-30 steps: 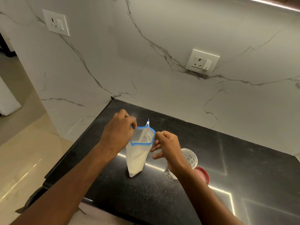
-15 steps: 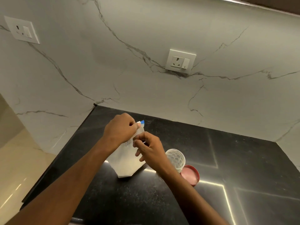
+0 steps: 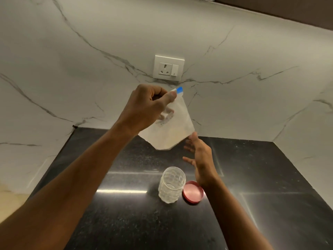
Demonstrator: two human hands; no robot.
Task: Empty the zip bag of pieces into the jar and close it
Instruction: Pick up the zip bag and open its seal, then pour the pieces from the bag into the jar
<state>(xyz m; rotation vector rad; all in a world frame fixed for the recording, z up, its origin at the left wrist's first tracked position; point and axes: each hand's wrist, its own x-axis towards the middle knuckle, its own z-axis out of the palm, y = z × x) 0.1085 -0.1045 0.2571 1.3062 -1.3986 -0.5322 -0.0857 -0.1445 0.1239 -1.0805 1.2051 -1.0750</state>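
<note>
My left hand (image 3: 146, 105) pinches the top corner of a white zip bag (image 3: 173, 130) with a blue zip strip and holds it in the air in front of the wall. The bag hangs tilted, its lower end above the counter. My right hand (image 3: 200, 156) is open, fingers spread, just right of and below the bag's bottom corner; I cannot tell whether a fingertip touches it. A clear dimpled glass jar (image 3: 172, 184) stands upright and uncovered on the black counter (image 3: 126, 222), below both hands. Its pink lid (image 3: 192, 193) lies flat beside it on the right.
A marble-patterned wall with a white socket (image 3: 168, 69) rises behind the counter. The counter's left edge (image 3: 59, 157) drops off to a beige floor at the lower left. A side wall bounds the counter on the right.
The bag has been lifted off the counter and now hangs from my left hand alone. My right hand let go of its top and dropped below it, fingers spread. The camera turned right.
</note>
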